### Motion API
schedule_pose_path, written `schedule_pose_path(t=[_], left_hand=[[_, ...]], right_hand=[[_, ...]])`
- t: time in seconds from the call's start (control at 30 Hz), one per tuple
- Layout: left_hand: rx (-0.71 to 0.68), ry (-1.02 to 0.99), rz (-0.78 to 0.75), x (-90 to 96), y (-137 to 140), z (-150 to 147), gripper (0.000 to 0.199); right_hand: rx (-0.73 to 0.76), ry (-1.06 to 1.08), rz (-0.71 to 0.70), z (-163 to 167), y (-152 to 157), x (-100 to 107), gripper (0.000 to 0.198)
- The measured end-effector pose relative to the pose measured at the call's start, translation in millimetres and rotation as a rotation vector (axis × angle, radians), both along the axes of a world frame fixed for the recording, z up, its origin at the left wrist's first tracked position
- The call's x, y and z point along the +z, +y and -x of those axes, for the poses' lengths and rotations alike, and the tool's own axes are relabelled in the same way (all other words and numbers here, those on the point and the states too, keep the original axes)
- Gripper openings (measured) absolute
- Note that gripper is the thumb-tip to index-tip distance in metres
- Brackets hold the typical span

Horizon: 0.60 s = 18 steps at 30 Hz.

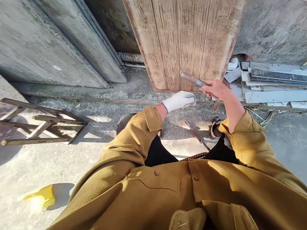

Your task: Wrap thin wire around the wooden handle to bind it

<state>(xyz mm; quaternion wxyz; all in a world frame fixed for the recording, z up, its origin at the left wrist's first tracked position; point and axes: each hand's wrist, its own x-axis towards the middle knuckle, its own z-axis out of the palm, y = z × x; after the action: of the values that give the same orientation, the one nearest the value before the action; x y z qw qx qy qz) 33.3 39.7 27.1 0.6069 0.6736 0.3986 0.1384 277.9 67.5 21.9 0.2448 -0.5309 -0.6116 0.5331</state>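
Observation:
My right hand (214, 89), bare, is closed around a long, narrow tool (190, 78). Its greyish, glassy-looking end points left over the foot of a weathered plank panel (189, 37), and wire is wound round it near my fingers. Part of the tool is hidden in my grip, so its exact kind is unclear. To the left, my left hand (179, 101) wears a white knitted glove. Its fingers are curled together just below the panel's bottom edge; whatever they may hold is hidden. Between my feet lies a thin tool with a reddish handle (194, 133).
A wooden stool (43, 122) lies on its side at left. Large grey slabs (70, 37) lean at upper left. Stacked strips and boards (280, 83) lie along the wall at right, beside a white pipe elbow (233, 64). Something yellow (41, 196) rests on the concrete at lower left.

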Motion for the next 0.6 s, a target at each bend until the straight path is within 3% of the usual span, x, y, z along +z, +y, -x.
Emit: schedule_pose_path(t=[0.07, 0.17, 0.27, 0.37, 0.43, 0.5, 0.6], left_hand=[[-0.014, 0.056, -0.034, 2.7, -1.5, -1.5, 0.021], [-0.059, 0.127, -0.120, 0.8, -1.0, -3.2, 0.020], [-0.084, 0.173, -0.220, -5.7, 2.7, -1.4, 0.019], [-0.052, 0.169, -0.219, -13.6, 8.1, 2.7, 0.018], [-0.029, 0.120, -0.194, -18.4, 11.6, 4.6, 0.018], [0.016, 0.048, -0.146, -21.2, 13.7, 5.2, 0.014], [0.051, -0.026, -0.019, -19.2, 11.5, 4.9, 0.013]], right_hand=[[-0.022, -0.246, -0.075, 2.6, 1.7, -0.3, 0.018], [0.038, -0.674, -0.193, 4.3, 1.1, 4.6, 0.024], [0.281, -0.897, -0.008, 1.7, -2.7, 12.3, 0.019], [0.596, -0.717, 0.289, -5.6, -8.2, 19.5, 0.011], [0.715, -0.466, 0.346, -11.8, -11.5, 23.7, 0.014], [0.708, -0.200, 0.271, -17.5, -13.3, 26.7, 0.019], [0.446, 0.119, 0.055, -20.7, -12.5, 26.0, 0.022]])
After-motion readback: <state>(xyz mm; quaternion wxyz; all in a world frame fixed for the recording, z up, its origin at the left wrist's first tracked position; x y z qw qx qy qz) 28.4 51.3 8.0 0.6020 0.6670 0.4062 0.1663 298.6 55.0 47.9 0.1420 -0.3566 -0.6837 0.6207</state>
